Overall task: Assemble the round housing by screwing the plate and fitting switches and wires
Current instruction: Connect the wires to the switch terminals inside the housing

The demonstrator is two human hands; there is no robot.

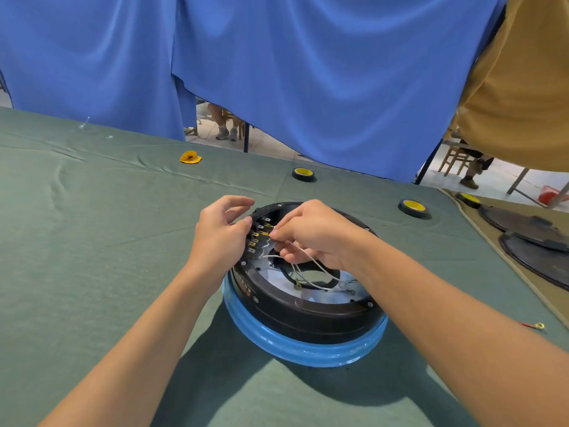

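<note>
The round black housing (308,312) sits on a blue ring (295,349) on the green cloth, tilted up at its far left. A shiny metal plate (348,277) lies inside it. A row of brass switch terminals (257,234) lines the inner left wall. My left hand (220,232) holds the housing's left rim, thumb on the edge, fingers loosely raised. My right hand (308,232) pinches the end of a white wire (311,263) at a terminal. The wire's loops trail over the central opening.
Two black-and-yellow tape rolls (303,174) (412,208) lie beyond the housing, a third (468,199) at the right. A yellow heart-shaped dish (190,157) sits far left. Dark round lids (535,241) are stacked at right. A red wire with ring lug (534,325) lies near my right forearm.
</note>
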